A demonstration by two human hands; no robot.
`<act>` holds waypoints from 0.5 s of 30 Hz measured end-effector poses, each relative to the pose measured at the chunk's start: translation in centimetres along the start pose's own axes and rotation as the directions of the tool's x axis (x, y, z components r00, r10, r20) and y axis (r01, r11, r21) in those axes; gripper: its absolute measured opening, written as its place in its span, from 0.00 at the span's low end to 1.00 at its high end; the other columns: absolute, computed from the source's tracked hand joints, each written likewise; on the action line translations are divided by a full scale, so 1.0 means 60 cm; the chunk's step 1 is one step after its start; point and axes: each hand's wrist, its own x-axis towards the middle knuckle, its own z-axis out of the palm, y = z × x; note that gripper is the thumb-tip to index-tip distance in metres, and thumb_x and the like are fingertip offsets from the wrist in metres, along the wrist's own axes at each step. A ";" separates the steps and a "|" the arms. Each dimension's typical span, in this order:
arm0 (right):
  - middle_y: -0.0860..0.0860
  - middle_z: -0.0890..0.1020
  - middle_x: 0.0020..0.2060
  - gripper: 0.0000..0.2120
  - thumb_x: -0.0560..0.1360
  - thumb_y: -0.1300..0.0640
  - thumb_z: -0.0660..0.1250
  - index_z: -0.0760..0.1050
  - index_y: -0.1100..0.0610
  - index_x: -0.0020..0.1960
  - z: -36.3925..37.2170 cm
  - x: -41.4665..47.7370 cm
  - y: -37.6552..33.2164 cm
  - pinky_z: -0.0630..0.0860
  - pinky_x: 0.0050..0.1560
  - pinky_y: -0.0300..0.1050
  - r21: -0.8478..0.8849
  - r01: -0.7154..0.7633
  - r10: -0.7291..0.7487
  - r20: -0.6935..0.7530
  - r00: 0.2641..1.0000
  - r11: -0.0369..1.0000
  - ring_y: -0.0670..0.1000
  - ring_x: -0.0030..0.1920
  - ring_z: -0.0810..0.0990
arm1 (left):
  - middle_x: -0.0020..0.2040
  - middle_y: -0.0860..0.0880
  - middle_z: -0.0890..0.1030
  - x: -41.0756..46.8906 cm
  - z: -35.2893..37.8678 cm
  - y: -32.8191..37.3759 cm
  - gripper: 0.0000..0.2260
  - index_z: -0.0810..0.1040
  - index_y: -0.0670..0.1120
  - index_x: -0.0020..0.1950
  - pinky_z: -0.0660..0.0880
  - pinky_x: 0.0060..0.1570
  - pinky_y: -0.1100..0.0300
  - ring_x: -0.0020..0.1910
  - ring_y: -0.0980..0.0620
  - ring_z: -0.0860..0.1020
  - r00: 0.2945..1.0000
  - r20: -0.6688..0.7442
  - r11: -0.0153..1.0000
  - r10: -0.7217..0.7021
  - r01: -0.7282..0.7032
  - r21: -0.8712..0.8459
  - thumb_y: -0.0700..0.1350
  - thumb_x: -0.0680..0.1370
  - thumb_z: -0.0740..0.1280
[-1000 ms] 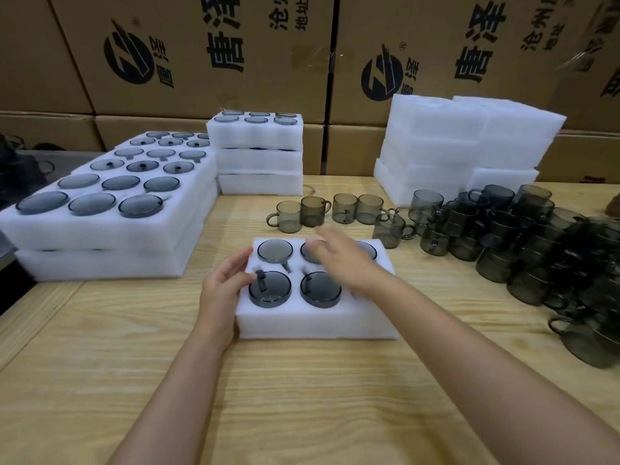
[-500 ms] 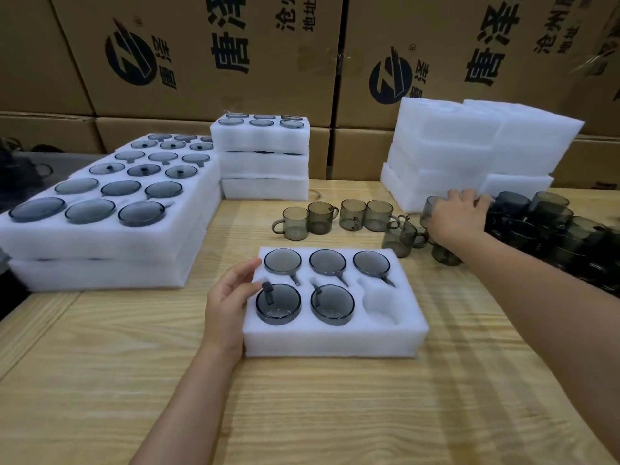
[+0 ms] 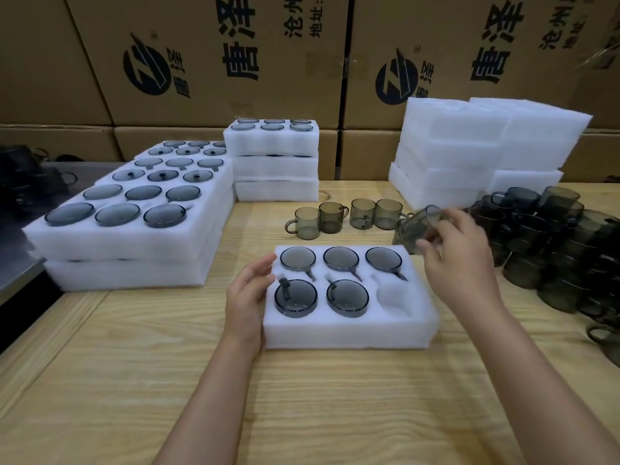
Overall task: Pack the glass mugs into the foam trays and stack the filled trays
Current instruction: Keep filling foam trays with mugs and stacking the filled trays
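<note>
Head cam, looks fwd-down, near table (image 3: 302, 414).

One near tray (image 3: 349, 335) holds five packed mugs (image 3: 296, 298); four loose mugs (image 3: 364, 213) stand behind.

Light wooden table (image 3: 302, 414), part-filled foam tray (image 3: 352, 333) front centre, two-high stack of filled trays (image 3: 134, 273) at left, three-high tray stack (image 3: 275, 191) behind it, white foam stacks (image 3: 453, 156) back right, row of four loose mugs (image 3: 345, 214) mid-table, heap of mugs (image 3: 553, 250) at right edge.

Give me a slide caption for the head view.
Right hand holds a mug near the five-filled foam tray; left hand rests on its edge.
</note>
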 end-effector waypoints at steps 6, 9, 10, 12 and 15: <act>0.59 0.72 0.66 0.03 0.71 0.68 0.69 0.76 0.64 0.43 -0.005 -0.097 -0.017 0.59 0.62 0.36 0.129 0.244 -0.234 -0.086 0.968 0.961 0.61 0.65 0.71 | 0.50 0.55 0.82 -0.018 0.005 0.002 0.11 0.80 0.51 0.47 0.73 0.54 0.62 0.55 0.50 0.79 0.900 -0.085 0.835 0.427 -0.356 0.419 0.41 0.69 0.62; 0.62 0.73 0.65 0.03 0.71 0.70 0.69 0.77 0.66 0.43 -0.010 -0.096 -0.011 0.63 0.64 0.39 0.106 0.383 -0.370 -0.124 0.921 0.918 0.63 0.64 0.73 | 0.45 0.57 0.80 -0.028 0.002 0.009 0.10 0.80 0.45 0.46 0.70 0.54 0.54 0.48 0.55 0.77 0.655 0.056 0.452 0.753 -0.578 0.679 0.38 0.72 0.60; 0.62 0.73 0.65 0.03 0.71 0.70 0.69 0.77 0.67 0.44 -0.011 -0.095 -0.010 0.64 0.64 0.41 0.114 0.411 -0.398 -0.121 0.909 0.904 0.63 0.65 0.72 | 0.46 0.53 0.81 -0.032 0.003 0.012 0.11 0.80 0.42 0.47 0.69 0.54 0.52 0.48 0.53 0.76 0.581 0.142 0.321 0.801 -0.618 0.717 0.38 0.73 0.59; 0.61 0.72 0.66 0.01 0.73 0.70 0.67 0.77 0.67 0.44 -0.012 -0.096 -0.013 0.66 0.66 0.46 0.125 0.488 -0.476 -0.114 0.872 0.864 0.62 0.67 0.71 | 0.49 0.47 0.82 -0.045 0.015 0.016 0.12 0.80 0.39 0.51 0.67 0.58 0.48 0.51 0.49 0.77 0.464 0.324 0.096 0.825 -0.680 0.727 0.40 0.74 0.60; 0.61 0.71 0.66 0.09 0.76 0.63 0.61 0.77 0.67 0.43 -0.010 -0.103 -0.028 0.69 0.66 0.51 0.185 0.602 -0.601 -0.070 0.797 0.777 0.60 0.69 0.69 | 0.58 0.44 0.80 -0.070 0.046 0.003 0.20 0.76 0.36 0.62 0.65 0.64 0.44 0.58 0.47 0.77 0.410 0.604 -0.128 0.683 -0.748 0.651 0.45 0.73 0.64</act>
